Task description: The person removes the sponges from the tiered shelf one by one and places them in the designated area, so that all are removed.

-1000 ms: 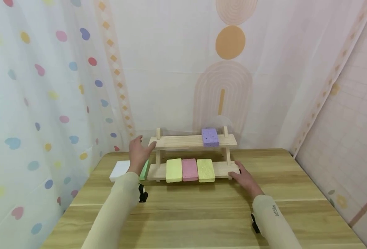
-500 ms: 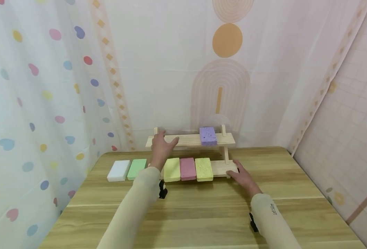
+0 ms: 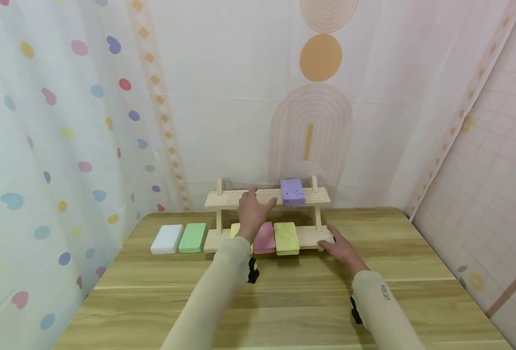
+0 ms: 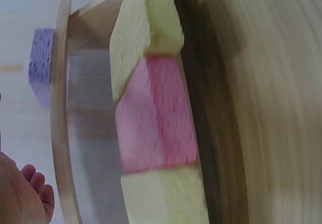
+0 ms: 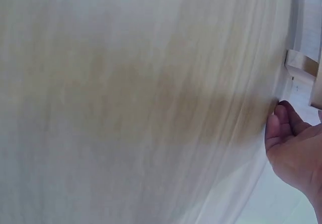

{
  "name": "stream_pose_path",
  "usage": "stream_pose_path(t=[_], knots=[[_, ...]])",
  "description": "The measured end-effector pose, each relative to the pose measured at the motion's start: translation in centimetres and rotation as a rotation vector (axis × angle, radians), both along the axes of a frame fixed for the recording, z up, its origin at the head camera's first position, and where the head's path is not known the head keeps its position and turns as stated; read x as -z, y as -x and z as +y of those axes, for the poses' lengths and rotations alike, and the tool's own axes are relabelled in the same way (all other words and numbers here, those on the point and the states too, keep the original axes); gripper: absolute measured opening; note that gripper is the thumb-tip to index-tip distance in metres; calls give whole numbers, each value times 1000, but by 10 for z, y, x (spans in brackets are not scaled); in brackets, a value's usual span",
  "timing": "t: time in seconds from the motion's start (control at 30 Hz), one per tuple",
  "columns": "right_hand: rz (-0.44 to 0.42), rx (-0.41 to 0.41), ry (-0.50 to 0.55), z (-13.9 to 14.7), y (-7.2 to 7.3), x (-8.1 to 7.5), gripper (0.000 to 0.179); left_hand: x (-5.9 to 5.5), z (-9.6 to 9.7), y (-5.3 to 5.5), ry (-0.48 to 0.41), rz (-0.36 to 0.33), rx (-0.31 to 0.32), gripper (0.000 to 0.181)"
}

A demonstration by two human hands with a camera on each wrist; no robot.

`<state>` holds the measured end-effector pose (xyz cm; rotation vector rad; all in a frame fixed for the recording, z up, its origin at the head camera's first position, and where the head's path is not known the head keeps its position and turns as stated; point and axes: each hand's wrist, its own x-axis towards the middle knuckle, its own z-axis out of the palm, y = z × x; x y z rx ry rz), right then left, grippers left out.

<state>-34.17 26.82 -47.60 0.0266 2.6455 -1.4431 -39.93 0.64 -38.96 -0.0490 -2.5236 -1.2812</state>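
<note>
A two-tier wooden shelf (image 3: 308,236) stands on the table. My left hand (image 3: 253,214) is over its middle in the head view, fingers spread and nothing held. Just right of that hand, a purple sponge (image 3: 292,191) lies on the upper tier. Along the lower tier sit a yellow sponge (image 4: 166,196), partly hidden by my left hand in the head view, a pink sponge (image 4: 156,113) and another yellow sponge (image 3: 286,238). My right hand (image 3: 343,248) grips the right end of the lower tier, thumb at the front and fingers around the end.
Left of the shelf, a white sponge (image 3: 167,239) and a green sponge (image 3: 192,237) lie side by side on the wooden table (image 3: 293,301). A patterned curtain (image 3: 231,97) hangs close behind the shelf, with more cloth at both sides.
My left hand has moved right, from the shelf's left end to its middle, uncovering the white and green sponges. The right hand keeps its place at the lower tier's end.
</note>
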Motion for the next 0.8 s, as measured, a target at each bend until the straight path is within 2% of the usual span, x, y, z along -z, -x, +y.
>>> stream_pose_path(t=[0.17, 0.47, 0.63, 0.8], knots=[[-12, -2, -8, 0, 0, -3, 84, 2, 18, -3, -13, -11, 22, 82], [-11, -10, -3, 0, 1, -3, 86, -1, 41, -9, -46, -18, 37, 83], [-7, -7, 2, -1, -1, -3, 84, 3, 53, -6, -40, -20, 6, 87], [-18, 0, 20, -2, -5, -4, 86, 6, 67, -7, -51, -28, -50, 91]])
